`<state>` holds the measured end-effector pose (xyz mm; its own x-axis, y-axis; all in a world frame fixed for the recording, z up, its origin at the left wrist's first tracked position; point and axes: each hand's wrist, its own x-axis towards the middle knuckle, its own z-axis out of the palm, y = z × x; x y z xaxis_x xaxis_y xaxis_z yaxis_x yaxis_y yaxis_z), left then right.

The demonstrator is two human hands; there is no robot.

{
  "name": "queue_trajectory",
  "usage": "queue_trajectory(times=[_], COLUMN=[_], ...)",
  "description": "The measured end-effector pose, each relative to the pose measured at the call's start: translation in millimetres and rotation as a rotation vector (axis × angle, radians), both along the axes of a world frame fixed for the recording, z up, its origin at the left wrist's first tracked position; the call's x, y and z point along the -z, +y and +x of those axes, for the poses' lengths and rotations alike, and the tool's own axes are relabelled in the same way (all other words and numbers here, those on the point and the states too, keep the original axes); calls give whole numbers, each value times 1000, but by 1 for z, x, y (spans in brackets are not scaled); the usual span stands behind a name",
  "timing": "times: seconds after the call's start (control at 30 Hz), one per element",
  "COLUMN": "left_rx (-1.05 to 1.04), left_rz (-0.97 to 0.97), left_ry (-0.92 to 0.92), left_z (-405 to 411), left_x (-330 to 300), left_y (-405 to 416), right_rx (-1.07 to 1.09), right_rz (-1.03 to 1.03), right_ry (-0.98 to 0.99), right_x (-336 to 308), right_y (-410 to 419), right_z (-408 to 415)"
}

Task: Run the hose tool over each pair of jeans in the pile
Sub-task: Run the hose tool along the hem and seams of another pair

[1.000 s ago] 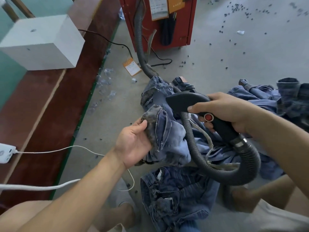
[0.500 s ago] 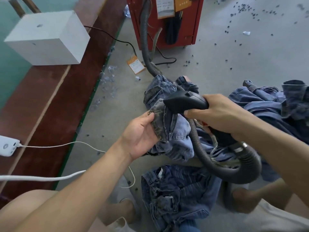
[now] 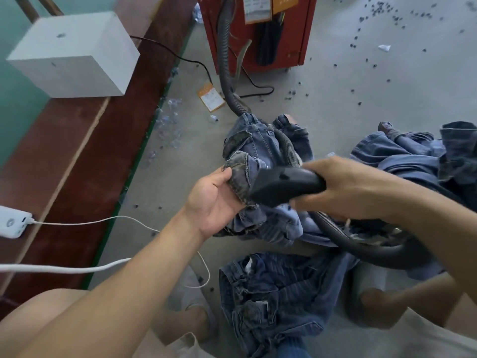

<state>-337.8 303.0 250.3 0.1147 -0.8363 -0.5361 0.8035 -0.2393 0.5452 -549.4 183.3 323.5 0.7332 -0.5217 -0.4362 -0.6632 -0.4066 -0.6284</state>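
Note:
My left hand (image 3: 213, 200) grips a bunched fold of light blue jeans (image 3: 260, 151) held up over the floor. My right hand (image 3: 346, 187) grips the black hose tool (image 3: 281, 184), whose wide nozzle presses against the denim right beside my left fingers. Its ribbed black hose (image 3: 361, 241) loops under my right arm and over the jeans. A darker pair of jeans (image 3: 278, 293) lies on the floor below, and more jeans (image 3: 413, 156) are piled at the right.
A red machine (image 3: 258, 34) stands at the back with the hose running up to it. A white box (image 3: 74, 52) sits on the red-brown bench (image 3: 77, 151) at left, with a white power strip (image 3: 13, 223) and cables. Small dark bits litter the concrete floor.
My right hand has turned the hose tool and brought its nozzle left and down onto the fold that my left hand holds. The red button no longer shows.

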Motion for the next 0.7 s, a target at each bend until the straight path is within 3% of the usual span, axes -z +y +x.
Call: queue_trajectory(times=[0.07, 0.13, 0.3, 0.47, 0.53, 0.7], left_rx=[-14, 23, 82, 46, 69, 440], left_rz=[13, 35, 61, 428, 508, 504], left_ry=[0, -19, -7, -170, -327, -1125], left_z=[1, -3, -5, 0, -1, 9], left_x=[1, 3, 7, 25, 31, 44], left_y=[0, 1, 4, 6, 6, 20], right_rx=[-91, -48, 371, 487, 443, 276], right_rz=[-81, -118, 43, 91, 31, -46], right_ry=[64, 26, -233, -247, -201, -93], right_x=[3, 10, 16, 13, 17, 23], right_y=[7, 12, -4, -32, -33, -29], right_z=[-1, 7, 17, -8, -13, -16])
